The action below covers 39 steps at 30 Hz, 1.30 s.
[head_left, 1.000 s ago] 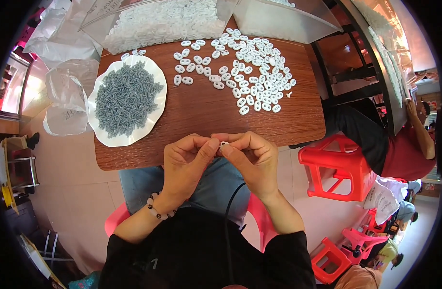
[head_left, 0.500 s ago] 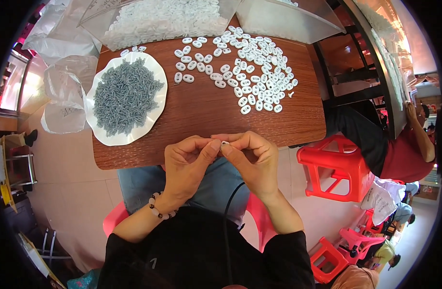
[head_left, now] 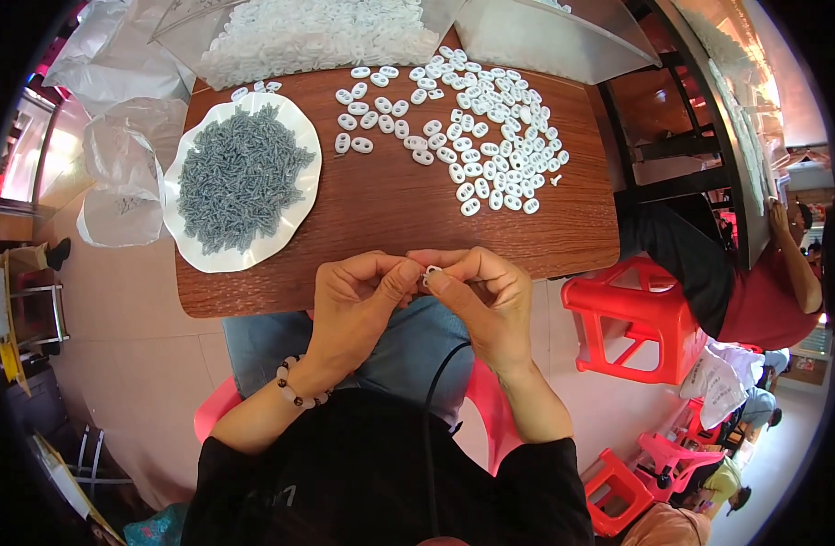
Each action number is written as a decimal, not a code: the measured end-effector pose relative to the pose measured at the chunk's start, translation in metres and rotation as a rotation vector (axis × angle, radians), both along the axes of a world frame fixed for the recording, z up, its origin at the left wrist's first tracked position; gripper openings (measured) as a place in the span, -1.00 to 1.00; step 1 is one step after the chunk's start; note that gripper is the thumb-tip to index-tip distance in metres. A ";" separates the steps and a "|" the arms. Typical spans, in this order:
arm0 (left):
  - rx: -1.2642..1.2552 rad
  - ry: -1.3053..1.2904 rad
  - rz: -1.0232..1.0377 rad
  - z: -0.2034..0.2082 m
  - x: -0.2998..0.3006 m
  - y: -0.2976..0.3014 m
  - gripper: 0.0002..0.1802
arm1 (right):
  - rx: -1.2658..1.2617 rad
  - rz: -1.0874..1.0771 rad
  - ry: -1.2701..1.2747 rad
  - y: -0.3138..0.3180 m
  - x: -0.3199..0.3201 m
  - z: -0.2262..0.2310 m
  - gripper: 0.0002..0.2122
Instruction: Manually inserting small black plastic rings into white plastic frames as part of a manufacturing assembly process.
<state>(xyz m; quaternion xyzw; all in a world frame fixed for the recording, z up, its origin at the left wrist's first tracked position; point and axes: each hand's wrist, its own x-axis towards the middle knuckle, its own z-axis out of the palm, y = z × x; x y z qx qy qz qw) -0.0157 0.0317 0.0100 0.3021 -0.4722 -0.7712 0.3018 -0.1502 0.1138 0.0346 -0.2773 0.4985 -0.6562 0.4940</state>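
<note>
Over the near edge of the table, my left hand [head_left: 363,296] and my right hand [head_left: 490,296] meet at the fingertips. Between my right thumb and index finger is a small white plastic piece [head_left: 432,270], mostly covered by the fingers. My left thumb and index finger are pinched together against it; whatever they grip is too small to make out. Beyond my hands lie many white oval pieces with two holes [head_left: 490,168], loosely spread. At the left, a white scalloped plate [head_left: 301,218] carries a heap of small grey screw-like pieces [head_left: 240,182].
Clear bins of white parts [head_left: 317,41] stand along the far edge of the brown table [head_left: 381,218]. A crumpled plastic bag [head_left: 117,209] hangs at the left. On the right are a red stool [head_left: 631,314] and a seated person [head_left: 772,291].
Both hands have shifted slightly to the right. More of the white piece shows between my fingertips now. The view has moved a little.
</note>
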 end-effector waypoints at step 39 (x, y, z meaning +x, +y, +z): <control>-0.013 -0.024 -0.026 0.000 -0.007 -0.011 -0.79 | -0.044 -0.069 0.055 -0.005 -0.002 -0.019 -0.96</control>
